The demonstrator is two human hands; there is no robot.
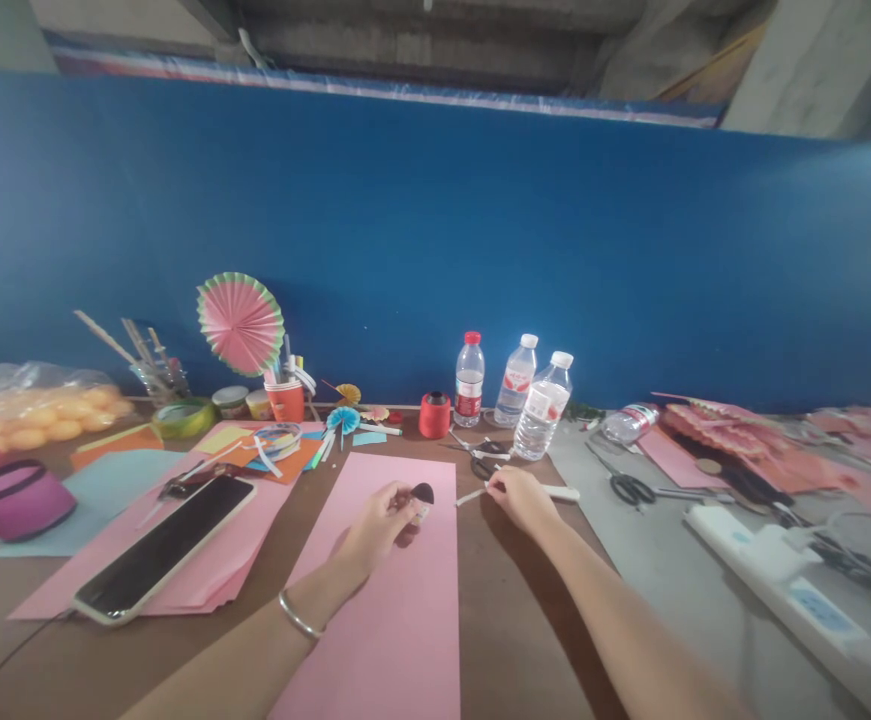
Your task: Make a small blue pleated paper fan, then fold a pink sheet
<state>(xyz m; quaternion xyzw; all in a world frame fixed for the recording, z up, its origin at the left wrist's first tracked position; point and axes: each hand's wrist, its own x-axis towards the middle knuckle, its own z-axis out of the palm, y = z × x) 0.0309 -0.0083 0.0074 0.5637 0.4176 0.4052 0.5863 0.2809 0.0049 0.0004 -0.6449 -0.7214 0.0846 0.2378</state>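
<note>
My left hand (386,520), with a silver bangle at its wrist, is closed above the pink paper sheet (397,620). Between its thumb and fingers shows a small piece, a dark half-round (424,493) with a pale patch below. Just right of the sheet, my right hand (519,497) has its fingers pinched together low over the brown table. A thin whitish strip (471,497) sticks out to the left of those fingertips. The white end of a long tool (562,493) shows on the hand's other side. What the right fingertips grip is hidden.
Water bottles (529,400) and a red thread spool (435,415) stand behind. On the left lie a phone (165,550), coloured papers and a tape roll (184,418); a paper fan (240,322) rises from an orange cup (285,400). Scissors (634,490) and a power strip (776,585) lie right.
</note>
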